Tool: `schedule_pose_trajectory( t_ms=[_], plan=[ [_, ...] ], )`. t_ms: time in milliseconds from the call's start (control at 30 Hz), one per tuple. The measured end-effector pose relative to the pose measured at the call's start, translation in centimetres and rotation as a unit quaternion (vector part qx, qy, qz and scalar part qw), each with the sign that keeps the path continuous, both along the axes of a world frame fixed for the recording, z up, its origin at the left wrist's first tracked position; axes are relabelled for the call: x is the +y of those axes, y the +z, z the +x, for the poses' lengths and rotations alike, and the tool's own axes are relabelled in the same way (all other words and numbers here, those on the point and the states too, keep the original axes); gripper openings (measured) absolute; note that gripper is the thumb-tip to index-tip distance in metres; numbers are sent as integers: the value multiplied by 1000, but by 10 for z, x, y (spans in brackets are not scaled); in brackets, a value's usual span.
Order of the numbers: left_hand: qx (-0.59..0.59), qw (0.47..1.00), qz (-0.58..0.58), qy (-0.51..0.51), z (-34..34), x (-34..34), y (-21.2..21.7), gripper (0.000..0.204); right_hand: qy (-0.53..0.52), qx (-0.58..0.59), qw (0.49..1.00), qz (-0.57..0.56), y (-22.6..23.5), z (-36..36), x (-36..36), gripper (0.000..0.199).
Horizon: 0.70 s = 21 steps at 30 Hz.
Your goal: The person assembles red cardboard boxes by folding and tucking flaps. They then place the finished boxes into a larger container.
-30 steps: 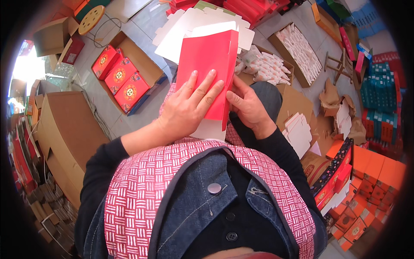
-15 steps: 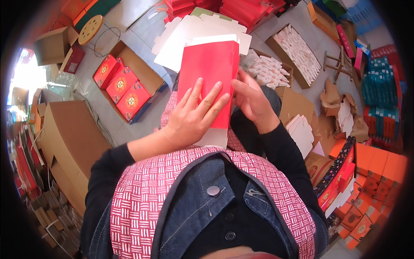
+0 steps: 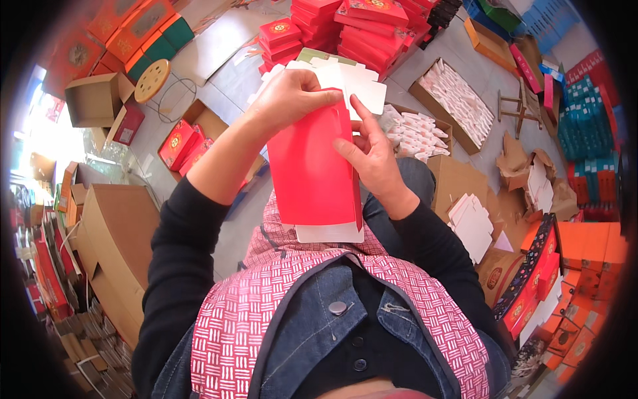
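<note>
- I saw the left hand (image 3: 292, 100) closed over the top edge of a red folded carton blank (image 3: 312, 173), fingers curled down over its far rim, gripping it.
- The right hand (image 3: 372, 156) sat against the carton's right edge, fingers (image 3: 362, 116) half open and stretched upward along the fold, palm touching the side; whether it truly pinched the card I could not tell.
- The carton stood tilted above the lap, red face toward the camera, a white inner flap (image 3: 330, 233) showing at its lower edge.
- Beneath it lay a pink-and-white woven-pattern apron (image 3: 266, 306) over a denim jacket (image 3: 319, 332).
- Just behind the hands, a pile of white flat card blanks (image 3: 362, 83) lay on the floor.
- Farther back, stacks of red finished boxes (image 3: 359, 26).
- To the left, an open brown cardboard box (image 3: 199, 120) held red flat packs (image 3: 179, 143).
- To the right, a cardboard tray of white die-cut pieces (image 3: 455, 100), well apart from the hands.
- Orange boxes (image 3: 591, 246) stood at far right.
</note>
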<state>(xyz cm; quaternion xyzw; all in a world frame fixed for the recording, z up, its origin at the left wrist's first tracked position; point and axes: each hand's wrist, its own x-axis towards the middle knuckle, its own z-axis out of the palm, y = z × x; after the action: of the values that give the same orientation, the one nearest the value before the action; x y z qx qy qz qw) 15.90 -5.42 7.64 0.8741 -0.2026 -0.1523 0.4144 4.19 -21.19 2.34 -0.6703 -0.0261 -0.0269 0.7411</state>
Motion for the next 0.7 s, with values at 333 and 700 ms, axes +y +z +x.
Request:
schedule_pose_trajectory(
  t_ms=[333,700],
  plan=[
    [103,988,-117,-7,-11,-1,1,23,-80,104,991,23,19,22,0,61],
    [30,999,-24,15,-12,-11,-4,24,-118,9,974,-193,3,47,-8,53]
  ],
)
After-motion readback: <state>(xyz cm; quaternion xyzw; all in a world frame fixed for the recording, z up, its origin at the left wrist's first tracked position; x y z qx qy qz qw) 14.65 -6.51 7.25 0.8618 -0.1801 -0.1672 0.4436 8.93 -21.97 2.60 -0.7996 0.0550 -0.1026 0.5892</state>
